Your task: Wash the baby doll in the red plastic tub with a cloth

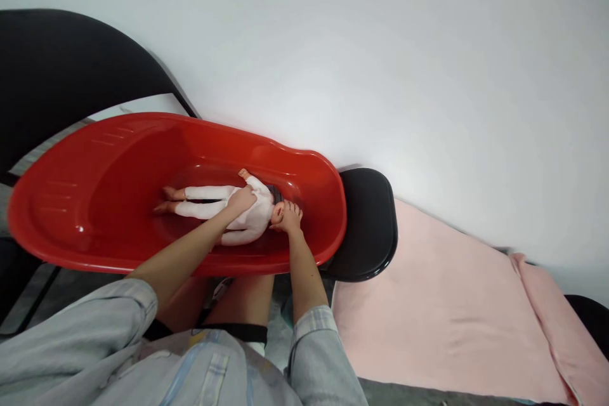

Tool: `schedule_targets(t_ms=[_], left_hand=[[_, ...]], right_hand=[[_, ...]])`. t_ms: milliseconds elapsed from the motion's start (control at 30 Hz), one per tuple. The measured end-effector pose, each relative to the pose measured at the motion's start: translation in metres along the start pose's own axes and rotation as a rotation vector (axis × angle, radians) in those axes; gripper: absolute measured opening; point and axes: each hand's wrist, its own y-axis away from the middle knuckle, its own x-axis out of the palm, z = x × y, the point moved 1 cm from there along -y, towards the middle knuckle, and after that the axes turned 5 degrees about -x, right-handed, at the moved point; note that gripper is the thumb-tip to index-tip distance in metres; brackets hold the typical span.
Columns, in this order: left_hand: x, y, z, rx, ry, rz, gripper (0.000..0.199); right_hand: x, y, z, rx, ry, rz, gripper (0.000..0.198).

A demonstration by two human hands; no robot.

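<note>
A baby doll (259,216) in white clothes lies on its back in a red baby bathtub (128,181), its bare feet to the left and its head to the right. My left hand (242,199) is closed on the front of its clothes at the chest. Over the doll's head curls my right hand (289,216), fingers wrapped on the crown and covering much of the face. One doll arm reaches up toward the far wall of the tub; the other lies along its near side. A small dark patch shows beside the doll's neck.
The tub's right end meets a black stool seat (366,225). A pink sheet (451,311) covers a flat surface to the right, with a folded pink roll (561,323) at its end. A black chair back (71,70) stands at left, and a white wall (380,63) runs behind.
</note>
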Motion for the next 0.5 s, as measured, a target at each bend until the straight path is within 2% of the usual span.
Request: schedule_targets(t_ms=[100, 233, 367, 500], left_hand=[[-0.002, -0.006, -0.012, 0.006, 0.007, -0.022, 0.047], [0.024, -0.005, -0.025, 0.100, 0.118, 0.005, 0.054], [0.052, -0.004, -0.029, 0.154, 0.173, 0.080, 0.051], [0.059, -0.005, -0.025, 0.178, 0.189, 0.129, 0.051]], right_hand=[[0.002, -0.001, 0.000, -0.003, 0.011, -0.018, 0.119], [0.005, -0.004, -0.002, 0.004, 0.032, -0.007, 0.120], [0.007, -0.005, -0.003, 0.008, 0.020, -0.008, 0.119], [0.005, -0.004, -0.002, 0.007, -0.004, -0.009, 0.119]])
